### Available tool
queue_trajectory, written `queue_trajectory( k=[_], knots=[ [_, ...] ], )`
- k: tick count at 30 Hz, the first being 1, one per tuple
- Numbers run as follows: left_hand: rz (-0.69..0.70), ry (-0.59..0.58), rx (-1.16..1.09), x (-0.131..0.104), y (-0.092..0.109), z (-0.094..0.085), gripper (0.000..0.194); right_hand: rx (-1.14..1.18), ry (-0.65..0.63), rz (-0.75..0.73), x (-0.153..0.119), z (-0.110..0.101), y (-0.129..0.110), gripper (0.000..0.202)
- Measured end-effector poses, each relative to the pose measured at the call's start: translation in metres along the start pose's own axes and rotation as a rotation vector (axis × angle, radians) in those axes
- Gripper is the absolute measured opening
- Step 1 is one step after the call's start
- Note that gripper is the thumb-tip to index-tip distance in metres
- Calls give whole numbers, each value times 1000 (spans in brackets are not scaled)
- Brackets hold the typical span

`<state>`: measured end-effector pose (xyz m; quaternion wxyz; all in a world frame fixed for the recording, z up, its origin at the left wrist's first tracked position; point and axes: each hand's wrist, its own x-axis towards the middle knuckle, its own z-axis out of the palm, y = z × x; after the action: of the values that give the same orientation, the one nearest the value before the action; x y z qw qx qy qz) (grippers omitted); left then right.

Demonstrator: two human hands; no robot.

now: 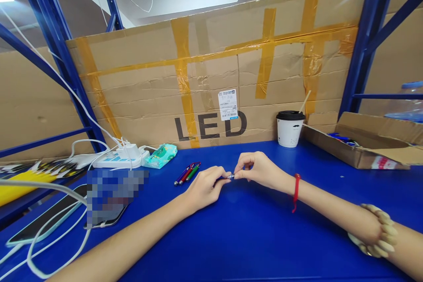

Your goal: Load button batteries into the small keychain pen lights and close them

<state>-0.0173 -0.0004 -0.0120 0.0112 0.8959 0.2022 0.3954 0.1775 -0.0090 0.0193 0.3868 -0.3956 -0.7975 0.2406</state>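
One blue table (271,238) bears one open carton (350,155). The left hand (205,186) and right hand (261,169) pinch one common item. One lidded cup (288,132) stands beyond. Three loose pens (187,173) lie beside the left hand. One held pen (230,177): between both hands' fingertips.

blue and silver pen (230,177), blue tabletop (264,233), red bracelet (296,190)

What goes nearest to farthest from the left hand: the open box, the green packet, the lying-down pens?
From the left hand, in the head view:
1. Pens: just to its left.
2. Green packet: farther left, behind the pens.
3. Open box: far over on the right.
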Motion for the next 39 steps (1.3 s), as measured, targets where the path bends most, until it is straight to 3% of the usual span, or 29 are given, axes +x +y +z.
queue_trajectory(
  k=[12,26,32,39],
  knots=[
    [55,44,115,-1,-1,1,7,34,18,117,-2,4,-7,21],
    [-37,34,70,2,2,0,7,43,-76,132,1,-8,-5,27],
    [-99,9,76,4,6,-2,8,65,-26,134,3,-8,-2,26],
    [17,21,72,1,1,0,8,93,-77,129,1,-8,-3,22]
  ],
)
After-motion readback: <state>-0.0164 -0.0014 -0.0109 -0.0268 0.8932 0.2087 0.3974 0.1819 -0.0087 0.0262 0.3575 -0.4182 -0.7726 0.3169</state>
